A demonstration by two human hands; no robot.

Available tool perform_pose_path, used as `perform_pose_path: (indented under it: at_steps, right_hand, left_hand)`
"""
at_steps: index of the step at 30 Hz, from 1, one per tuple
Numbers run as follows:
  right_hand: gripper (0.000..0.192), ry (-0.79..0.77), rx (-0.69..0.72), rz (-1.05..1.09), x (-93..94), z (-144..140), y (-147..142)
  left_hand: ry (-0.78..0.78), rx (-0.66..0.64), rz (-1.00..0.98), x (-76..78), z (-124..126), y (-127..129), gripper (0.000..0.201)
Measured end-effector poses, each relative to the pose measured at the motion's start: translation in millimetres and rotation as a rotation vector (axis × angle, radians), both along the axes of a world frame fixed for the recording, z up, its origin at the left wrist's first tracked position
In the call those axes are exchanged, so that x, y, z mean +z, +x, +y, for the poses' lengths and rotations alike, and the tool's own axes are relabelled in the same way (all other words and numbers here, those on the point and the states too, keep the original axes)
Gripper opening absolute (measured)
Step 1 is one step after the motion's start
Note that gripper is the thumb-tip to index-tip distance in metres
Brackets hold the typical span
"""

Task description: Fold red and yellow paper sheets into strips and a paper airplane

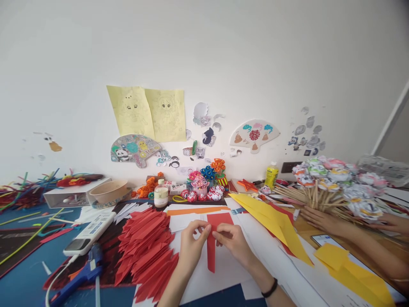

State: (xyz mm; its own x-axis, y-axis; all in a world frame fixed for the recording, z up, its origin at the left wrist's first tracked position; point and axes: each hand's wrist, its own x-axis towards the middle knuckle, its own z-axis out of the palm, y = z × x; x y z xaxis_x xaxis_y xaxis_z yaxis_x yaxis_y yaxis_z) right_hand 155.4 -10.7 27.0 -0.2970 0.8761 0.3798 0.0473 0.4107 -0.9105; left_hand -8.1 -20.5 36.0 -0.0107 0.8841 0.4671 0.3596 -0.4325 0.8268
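Observation:
My left hand [191,247] and my right hand [234,241] pinch a red paper strip [211,249] between thumbs and fingers, folding it over white sheets [223,273] on the table. The strip's wider top part lies flat just beyond my fingers. A pile of folded red paper pieces [145,251] lies directly left of my left hand. My right wrist wears a black band [270,289].
Another person's hands [319,219] at the right touch a bundle of paper flowers on sticks [335,187]. Yellow paper [275,221] lies right of my hands. A blue glue gun [79,275], white power strip [91,232], small bottle [161,194] and bowl [108,192] sit left.

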Motion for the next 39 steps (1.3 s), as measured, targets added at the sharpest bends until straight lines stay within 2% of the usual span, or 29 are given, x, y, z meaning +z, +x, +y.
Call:
perform_pose_path:
  at_steps: [10,15,21,25,30,35,39]
  right_hand:
    - [0.029,-0.003,0.010,-0.001,0.8,0.3,0.1]
    - [0.027,0.047,-0.037,-0.009,1.1,-0.7,-0.9]
    - [0.024,-0.055,-0.031,0.084,-5.3,2.3,2.7]
    - [0.026,-0.088,-0.049,0.116,-5.1,3.4,5.2]
    - [0.027,-0.142,-0.033,0.155,-3.0,2.2,2.9]
    - [0.025,-0.180,-0.068,0.265,-2.8,2.1,2.0]
    - [0.024,-0.198,-0.076,0.291,-3.0,2.8,1.4]
  left_hand:
    - [0.073,0.036,0.017,-1.3,-1.3,2.0,0.026]
    - [0.088,0.024,0.033,-1.1,-4.0,0.3,0.027]
    - [0.046,0.018,0.049,-3.6,-2.7,1.5,0.027]
    - [0.004,-0.054,0.063,-3.1,-2.8,4.7,0.031]
    - [0.027,-0.063,0.048,-1.0,-5.8,5.9,0.034]
    - [-0.019,-0.138,0.056,-0.4,-6.9,8.5,0.036]
    - [-0.001,-0.090,0.113,0.7,-7.6,8.6,0.036]
